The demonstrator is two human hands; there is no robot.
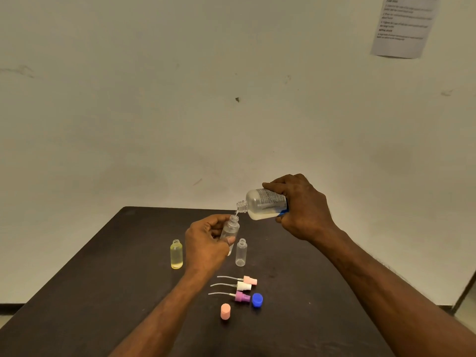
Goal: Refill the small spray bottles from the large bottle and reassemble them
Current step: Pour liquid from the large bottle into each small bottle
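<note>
**Pouring from the large bottle into one of three small bottles**

The right hand (301,210) is wrapped around the large bottle (262,203), tipped with its uncapped neck down and to the left; a thin stream of clear liquid runs from the neck into the mouth of a small clear bottle (230,228). The left hand (206,240) grips that small bottle between thumb and fingers, tilted slightly, above the dark table (90,292).

Small bottles, three in all: the held one; an uncapped clear bottle (241,252) standing just right of the left hand; an uncapped yellow bottle (176,254) standing just left of it, holding yellowish liquid.

Spray heads, three, lying in a row nearer the viewer, each with a thin dip tube pointing left: peach (249,280), white (244,286), purple (242,297).

Loose caps, two: a blue screw cap (257,300) beside the purple head, and a peach cover cap (225,311) standing upright nearest the viewer.

A printed sheet (404,24) hangs on the wall, top right.
</note>
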